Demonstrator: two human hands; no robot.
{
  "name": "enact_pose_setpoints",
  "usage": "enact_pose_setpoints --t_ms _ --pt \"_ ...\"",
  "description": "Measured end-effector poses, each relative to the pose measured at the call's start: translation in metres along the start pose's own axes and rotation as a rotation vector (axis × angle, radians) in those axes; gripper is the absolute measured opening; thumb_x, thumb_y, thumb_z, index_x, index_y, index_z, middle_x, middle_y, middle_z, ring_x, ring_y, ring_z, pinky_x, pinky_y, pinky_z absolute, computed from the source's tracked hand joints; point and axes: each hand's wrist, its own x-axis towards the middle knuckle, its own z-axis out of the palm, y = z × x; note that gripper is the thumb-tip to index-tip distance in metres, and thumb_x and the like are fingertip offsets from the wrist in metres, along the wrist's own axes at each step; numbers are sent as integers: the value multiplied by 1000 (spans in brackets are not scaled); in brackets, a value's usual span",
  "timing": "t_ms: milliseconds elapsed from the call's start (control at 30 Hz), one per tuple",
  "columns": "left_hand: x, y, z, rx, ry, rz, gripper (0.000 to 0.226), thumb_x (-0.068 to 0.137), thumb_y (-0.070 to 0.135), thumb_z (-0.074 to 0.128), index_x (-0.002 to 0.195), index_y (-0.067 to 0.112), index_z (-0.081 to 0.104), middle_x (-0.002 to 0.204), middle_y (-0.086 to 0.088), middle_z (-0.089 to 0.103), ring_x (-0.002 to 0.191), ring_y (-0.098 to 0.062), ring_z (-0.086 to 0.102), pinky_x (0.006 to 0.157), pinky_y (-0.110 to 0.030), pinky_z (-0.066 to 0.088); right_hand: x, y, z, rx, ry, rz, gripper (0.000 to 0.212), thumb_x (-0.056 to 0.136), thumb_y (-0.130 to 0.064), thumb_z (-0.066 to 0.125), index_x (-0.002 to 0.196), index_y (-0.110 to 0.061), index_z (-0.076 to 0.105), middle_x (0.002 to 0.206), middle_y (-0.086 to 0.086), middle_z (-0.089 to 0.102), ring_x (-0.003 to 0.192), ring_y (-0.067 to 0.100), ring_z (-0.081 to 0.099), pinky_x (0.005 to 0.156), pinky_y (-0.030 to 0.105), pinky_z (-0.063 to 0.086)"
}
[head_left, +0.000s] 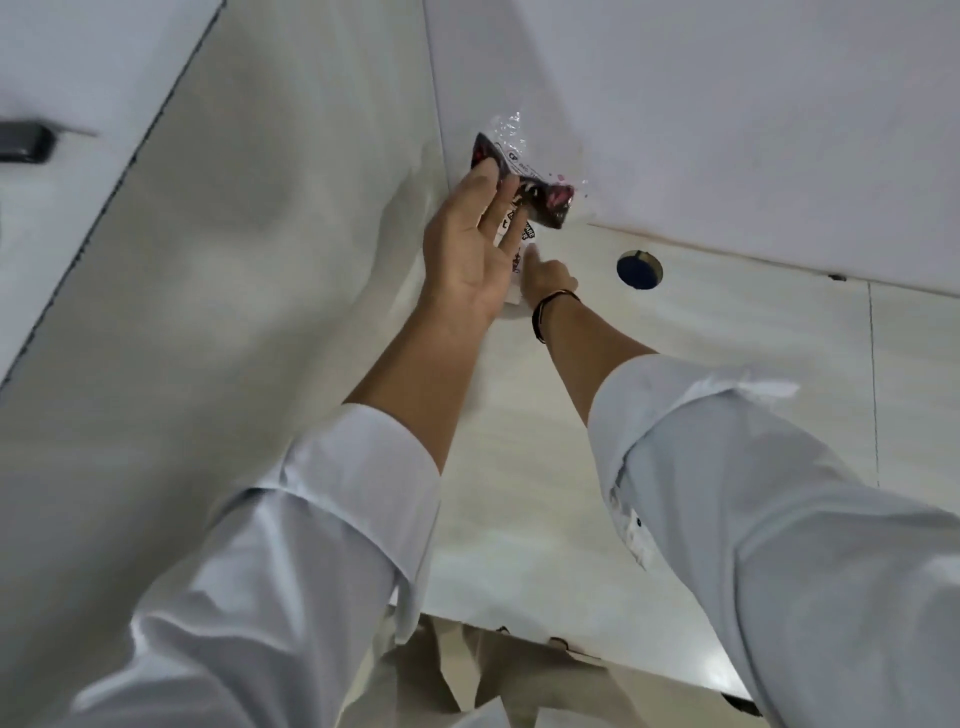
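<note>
A pale desk top (571, 467) fills the lower view, its near edge cut across the bottom, with trouser cloth showing below it. Two rolled white sleeves, the left sleeve (311, 519) and the right sleeve (753, 493), reach out over it toward the far corner. There the left hand (467, 244) lies with fingers straight and slightly spread, flat against a crinkled plastic packet (540, 197) with dark print, which sits right in the corner. The right hand (548, 273), with a dark wristband (550, 306), is mostly hidden behind the left hand and the packet; its grip cannot be made out. The packet's lettering is blurred. A round cable hole (639, 269) lies just right of the hands. A white back panel (727, 104) and a side panel (234, 208) close in the corner; bare desk opens to the right.
</note>
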Motion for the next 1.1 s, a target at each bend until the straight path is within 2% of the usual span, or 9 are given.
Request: enact_pose_setpoints --t_ms 133,200,400,567,633,733,867,967,1100 --pt "-19 -9 -29 -70 129 -58 23 96 9 68 119 6 69 98 -3 73 98 -16 70 94 -34 57 -29 9 -37 805 -116 42 61 100 -63 42 97 -6 64 94 13 68 95 31 69 91 35 53" --pt "-36 -17 -43 -39 158 -95 24 95 9 70 119 4 70 98 -3 75 95 -16 71 91 -33 59 -49 21 -58 1029 -297 26 86 84 -82 49 110 -2 66 105 17 70 102 35 71 103 47 55" --pt "-96 -45 -79 112 115 -159 10 97 10 66 105 8 73 91 -1 79 90 -13 73 89 -31 58 -98 70 -102 923 -374 -113 88 81 -80 61 140 -15 58 137 17 68 125 38 67 102 53 56" --pt "-154 -53 -108 492 33 -170 15 99 30 62 99 20 73 88 8 75 85 -16 68 78 -33 49 -156 130 -119 775 -202 -266 18 83 -6 72 94 -16 62 85 5 70 81 27 67 65 33 53" --pt "-174 -52 -117 722 32 -183 28 93 51 62 99 25 69 83 10 75 85 -17 64 73 -34 44 -186 157 -127 791 -233 -272 23 90 6 65 92 -17 61 84 6 66 72 22 67 59 28 51" --pt "-210 -52 -127 945 -74 -319 81 64 74 76 123 20 64 113 0 76 106 -21 69 88 -42 54 -236 205 -141 735 -329 -277 23 90 6 68 100 -15 66 87 8 71 72 23 69 60 28 53" --pt "-253 -63 -151 1066 -197 -383 69 63 31 95 126 13 71 121 -11 77 119 -38 69 102 -56 55 -302 267 -156 645 -351 -248 18 92 3 69 93 -15 70 79 3 71 69 19 69 57 28 54" --pt "-292 -82 -163 978 -168 -414 69 85 -1 77 147 15 50 131 -18 69 108 -34 75 88 -50 63 -341 321 -178 483 -173 -217 11 91 -7 75 100 -11 70 75 4 72 61 15 68 56 27 57" --pt "-341 -137 -172 1092 -205 -404 17 93 0 65 92 16 62 104 -17 71 92 -31 71 78 -43 59 -373 404 -220 574 -38 -186 12 90 9 69 94 -2 70 77 10 70 59 20 63 56 22 57"
